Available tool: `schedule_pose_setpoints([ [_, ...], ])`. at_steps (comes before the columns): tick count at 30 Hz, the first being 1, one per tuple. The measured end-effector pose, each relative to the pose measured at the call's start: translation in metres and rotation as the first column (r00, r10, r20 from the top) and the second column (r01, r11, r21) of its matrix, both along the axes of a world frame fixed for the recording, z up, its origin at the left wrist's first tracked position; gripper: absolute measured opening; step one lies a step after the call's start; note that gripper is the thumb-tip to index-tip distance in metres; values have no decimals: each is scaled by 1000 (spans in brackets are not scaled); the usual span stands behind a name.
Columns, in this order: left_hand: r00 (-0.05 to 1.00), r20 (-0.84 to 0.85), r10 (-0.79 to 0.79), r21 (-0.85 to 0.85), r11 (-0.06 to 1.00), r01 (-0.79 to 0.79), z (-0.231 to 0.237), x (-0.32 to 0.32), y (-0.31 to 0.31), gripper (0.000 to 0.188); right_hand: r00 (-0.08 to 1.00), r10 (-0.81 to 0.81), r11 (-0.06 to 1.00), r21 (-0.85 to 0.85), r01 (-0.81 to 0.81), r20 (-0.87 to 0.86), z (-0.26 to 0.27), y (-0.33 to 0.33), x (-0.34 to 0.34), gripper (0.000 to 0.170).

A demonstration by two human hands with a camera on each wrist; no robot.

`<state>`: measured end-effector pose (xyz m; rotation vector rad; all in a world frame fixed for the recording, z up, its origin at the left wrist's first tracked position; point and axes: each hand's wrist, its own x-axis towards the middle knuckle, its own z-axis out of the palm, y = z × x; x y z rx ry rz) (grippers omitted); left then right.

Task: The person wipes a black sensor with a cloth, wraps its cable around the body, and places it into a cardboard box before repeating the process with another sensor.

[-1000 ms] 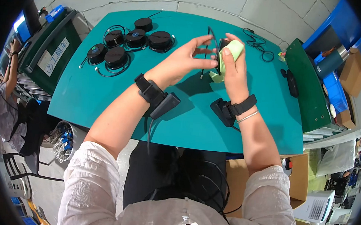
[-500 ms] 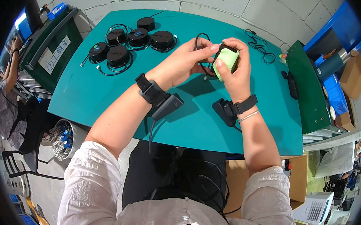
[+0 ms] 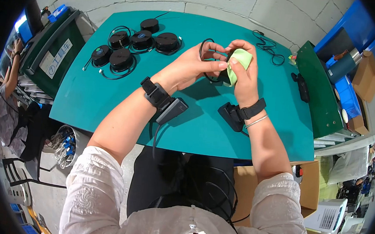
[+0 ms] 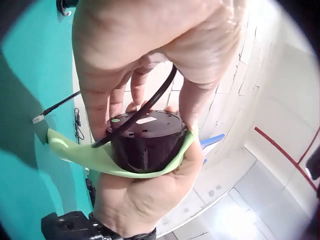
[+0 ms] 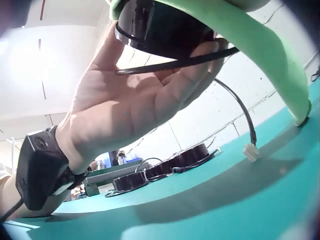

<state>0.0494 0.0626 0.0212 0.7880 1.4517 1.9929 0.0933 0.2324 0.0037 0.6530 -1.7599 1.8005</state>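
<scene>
A black round puck-like device (image 4: 147,150) with a black cable (image 4: 151,104) is held up between both hands over the table. My right hand (image 3: 246,80) grips it from the right through a light green cloth (image 3: 241,62), thumb pressed on the cloth. In the left wrist view the cloth wraps the device's side, with a loose end hanging free. My left hand (image 3: 186,69) holds the device's rim between thumb and fingers; its fingertips are partly hidden behind the device. The cable loops past the left hand, and its white connector (image 5: 251,153) dangles above the table.
Several similar black round devices (image 3: 121,59) with coiled cables sit at the table's left back. A thin black cable (image 3: 268,46) lies at the back right, near a black object (image 3: 302,86). Green cabinets (image 3: 319,91) flank the green table (image 3: 186,130).
The device and cloth have turned in the hands, tilting towards me and then back. The cable loop has shifted, and my left fingers have changed their place around the device.
</scene>
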Motion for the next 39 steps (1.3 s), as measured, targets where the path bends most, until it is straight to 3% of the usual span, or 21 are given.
schedule_pose_setpoints([
  [4,985,-172,-16,16,1000,19,-5,-1,5,57,998,-3,994,-107,10,56,2,4,-2,31],
  [6,955,-293,35,0,999,-36,-7,1,7,65,979,102,973,-225,-60,178,6,6,-2,31],
  [11,955,-297,-28,4,1000,31,-4,3,1,69,919,211,943,-316,-103,332,5,18,-9,35],
  [13,954,-290,-76,8,997,82,-4,1,-2,69,832,343,894,-423,-147,436,8,17,-7,35],
  [14,981,-174,-80,95,991,98,-6,-3,-3,62,833,342,895,-421,-148,435,8,17,-7,35],
  [15,994,-55,-94,182,978,102,-6,-5,-3,56,825,303,913,-392,-109,477,4,14,-7,35],
  [16,994,-56,-93,182,978,102,-6,-6,-2,56,814,263,930,-362,-70,518,-1,12,-8,38],
  [17,990,54,-131,296,949,109,-7,-7,0,56,828,108,964,-260,47,550,-13,9,-13,44],
  [18,971,159,-180,406,908,101,-7,-7,0,57,857,-10,994,-92,67,516,-21,9,-13,47],
  [20,973,175,-151,398,915,70,-8,-11,0,53,935,-291,938,252,238,204,-34,13,-26,45],
  [21,964,214,-157,418,907,54,-11,-12,1,51,935,-290,938,253,235,205,-28,11,-22,45],
  [23,948,284,-143,430,903,7,-13,-11,3,45,826,-563,707,493,507,-42,-9,7,-9,40],
  [27,935,324,-143,422,907,-7,-20,-13,9,39,797,-590,608,578,545,-132,-12,21,-14,38],
  [29,924,370,-96,434,897,-81,-20,-13,9,37,699,-715,413,808,421,2,1,26,-10,40],
  [30,908,416,-50,443,883,-154,-20,-13,9,34,699,-715,413,808,420,2,2,33,-11,40],
  [33,907,411,-87,452,884,-120,-17,-18,4,31,666,-701,645,625,439,255,2,61,-18,40],
  [34,918,386,-87,429,898,-96,-15,-18,3,32,665,-702,644,626,440,255,1,66,-18,40],
  [35,920,372,-124,413,910,-44,-17,-19,3,34,733,-535,845,277,458,420,-1,71,-19,40],
  [36,921,370,-123,415,909,-45,-17,-16,4,34,808,-315,897,-122,425,499,2,70,-20,39],
  [37,925,358,-129,409,912,-31,-16,-12,7,34,922,-201,917,-268,296,332,2,65,-21,36],
  [39,931,347,-113,384,923,-31,-17,-7,10,39,964,-163,967,-160,198,210,12,46,-14,36],
])
